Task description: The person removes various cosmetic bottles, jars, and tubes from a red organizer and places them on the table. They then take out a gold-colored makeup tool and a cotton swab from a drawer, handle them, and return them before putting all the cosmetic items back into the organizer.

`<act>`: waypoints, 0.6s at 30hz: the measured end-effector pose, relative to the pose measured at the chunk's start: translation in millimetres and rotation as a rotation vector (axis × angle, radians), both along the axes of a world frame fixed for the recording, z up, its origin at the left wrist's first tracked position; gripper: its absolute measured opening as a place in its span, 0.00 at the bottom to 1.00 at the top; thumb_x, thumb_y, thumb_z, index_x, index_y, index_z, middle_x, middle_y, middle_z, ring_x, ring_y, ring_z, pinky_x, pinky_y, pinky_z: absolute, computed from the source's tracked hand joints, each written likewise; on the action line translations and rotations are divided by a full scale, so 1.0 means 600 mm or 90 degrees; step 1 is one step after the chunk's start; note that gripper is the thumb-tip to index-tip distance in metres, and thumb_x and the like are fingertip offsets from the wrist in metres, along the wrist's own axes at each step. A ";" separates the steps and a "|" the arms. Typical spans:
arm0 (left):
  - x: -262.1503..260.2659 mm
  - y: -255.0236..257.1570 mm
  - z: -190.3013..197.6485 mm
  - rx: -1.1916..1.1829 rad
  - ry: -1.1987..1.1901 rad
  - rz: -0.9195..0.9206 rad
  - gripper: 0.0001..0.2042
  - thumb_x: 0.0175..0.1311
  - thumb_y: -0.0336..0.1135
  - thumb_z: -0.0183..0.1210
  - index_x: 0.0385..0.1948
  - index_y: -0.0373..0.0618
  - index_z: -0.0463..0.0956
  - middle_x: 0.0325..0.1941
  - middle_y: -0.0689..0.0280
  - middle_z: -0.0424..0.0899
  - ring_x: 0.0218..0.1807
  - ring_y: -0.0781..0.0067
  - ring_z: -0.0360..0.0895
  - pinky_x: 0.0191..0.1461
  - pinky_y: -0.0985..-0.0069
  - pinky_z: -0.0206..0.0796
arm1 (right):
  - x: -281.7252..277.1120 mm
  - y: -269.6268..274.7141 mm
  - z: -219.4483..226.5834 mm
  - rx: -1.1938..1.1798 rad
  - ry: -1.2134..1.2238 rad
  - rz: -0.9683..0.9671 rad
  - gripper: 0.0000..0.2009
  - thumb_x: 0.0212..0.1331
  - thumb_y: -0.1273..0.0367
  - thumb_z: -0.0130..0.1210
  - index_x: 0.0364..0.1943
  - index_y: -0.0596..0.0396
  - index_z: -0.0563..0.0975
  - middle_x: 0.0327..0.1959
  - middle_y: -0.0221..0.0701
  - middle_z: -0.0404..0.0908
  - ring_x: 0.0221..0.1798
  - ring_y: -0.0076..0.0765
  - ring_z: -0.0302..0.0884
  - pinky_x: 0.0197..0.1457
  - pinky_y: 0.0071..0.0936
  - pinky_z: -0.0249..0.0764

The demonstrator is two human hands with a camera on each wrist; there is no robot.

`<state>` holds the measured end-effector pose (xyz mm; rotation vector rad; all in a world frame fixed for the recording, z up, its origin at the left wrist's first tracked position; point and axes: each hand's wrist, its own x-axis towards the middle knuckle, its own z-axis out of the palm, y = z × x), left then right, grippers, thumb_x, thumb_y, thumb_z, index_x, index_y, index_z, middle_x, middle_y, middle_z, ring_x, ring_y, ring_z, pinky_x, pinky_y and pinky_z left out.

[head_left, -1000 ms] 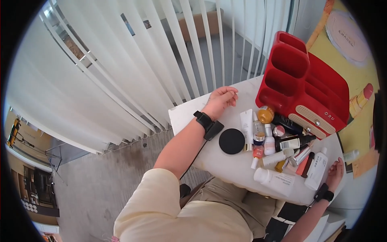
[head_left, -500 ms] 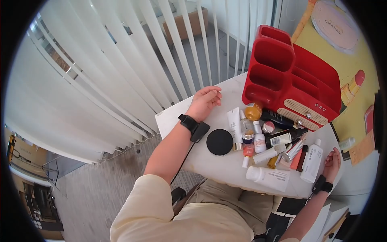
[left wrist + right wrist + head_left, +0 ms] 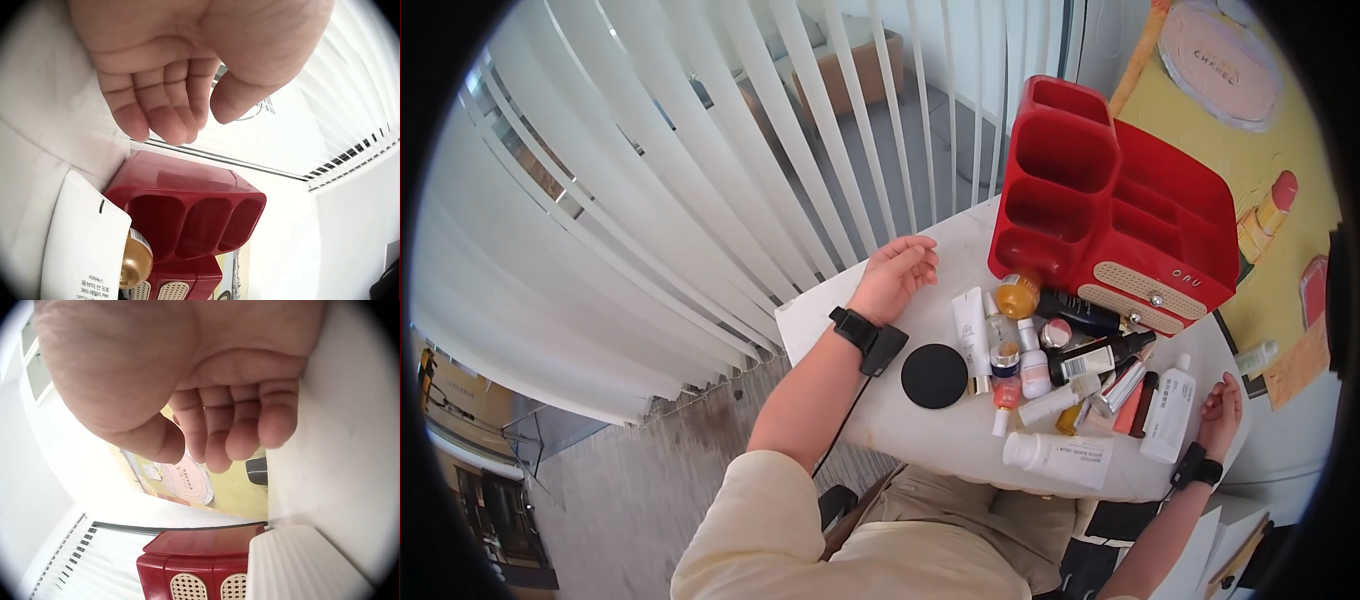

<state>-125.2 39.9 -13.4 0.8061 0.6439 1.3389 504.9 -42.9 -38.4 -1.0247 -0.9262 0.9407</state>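
Observation:
My left hand (image 3: 892, 281) rests on the white table's left side, fingers loosely bent and holding nothing; the left wrist view shows the palm (image 3: 206, 44) and empty fingers. A black round lid (image 3: 934, 376) and a white tube (image 3: 972, 338) lie nearest to it. At the table's right edge my right hand (image 3: 1221, 413) lies with loosely bent, empty fingers, beside a white bottle (image 3: 1169, 414). Between the hands, several bottles and tubes lie in a heap, among them an amber-coloured one (image 3: 1017, 296). Behind them stands a red organizer (image 3: 1140, 200) with compartments and drawers.
White vertical blinds (image 3: 700, 170) hang beyond the table (image 3: 880, 420). A yellow board (image 3: 1200, 110) with painted cosmetics stands behind the organizer. One white tube (image 3: 1062, 458) lies near the table's front edge.
The head view has shifted, so the table and its things appear further left than a second ago. Both hands stay in about the same places on the table, their fingers still loosely bent.

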 end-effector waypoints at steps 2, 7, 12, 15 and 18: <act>0.000 0.000 -0.004 0.005 0.010 0.000 0.09 0.70 0.29 0.49 0.46 0.37 0.75 0.37 0.62 0.81 0.37 0.72 0.78 0.45 0.72 0.72 | -0.004 -0.001 0.003 -0.011 -0.009 0.006 0.15 0.70 0.64 0.50 0.55 0.55 0.73 0.35 0.25 0.75 0.30 0.18 0.68 0.30 0.15 0.65; 0.004 -0.006 0.000 0.015 0.039 0.011 0.09 0.71 0.29 0.49 0.46 0.38 0.75 0.38 0.62 0.81 0.37 0.71 0.78 0.45 0.72 0.72 | -0.015 -0.003 0.006 -0.015 0.003 -0.013 0.14 0.70 0.64 0.51 0.54 0.55 0.73 0.34 0.24 0.74 0.29 0.17 0.68 0.29 0.14 0.64; 0.004 -0.002 -0.001 0.009 0.025 0.008 0.09 0.71 0.29 0.49 0.47 0.38 0.75 0.38 0.62 0.81 0.37 0.70 0.78 0.45 0.71 0.72 | -0.023 -0.008 0.014 -0.025 -0.017 -0.036 0.13 0.69 0.65 0.51 0.52 0.54 0.74 0.32 0.23 0.74 0.28 0.16 0.67 0.27 0.14 0.62; 0.004 -0.007 0.000 0.004 0.017 0.014 0.09 0.71 0.29 0.50 0.47 0.37 0.75 0.37 0.62 0.82 0.37 0.71 0.78 0.45 0.72 0.72 | -0.035 -0.009 0.021 -0.027 -0.012 -0.041 0.12 0.69 0.65 0.51 0.51 0.53 0.75 0.31 0.22 0.74 0.27 0.16 0.67 0.27 0.13 0.62; 0.006 -0.006 0.001 0.004 0.014 0.016 0.09 0.71 0.30 0.51 0.46 0.37 0.75 0.37 0.62 0.82 0.36 0.71 0.79 0.45 0.73 0.72 | -0.037 -0.011 0.022 -0.023 -0.010 -0.047 0.12 0.68 0.65 0.51 0.51 0.53 0.75 0.31 0.22 0.74 0.27 0.16 0.67 0.27 0.14 0.62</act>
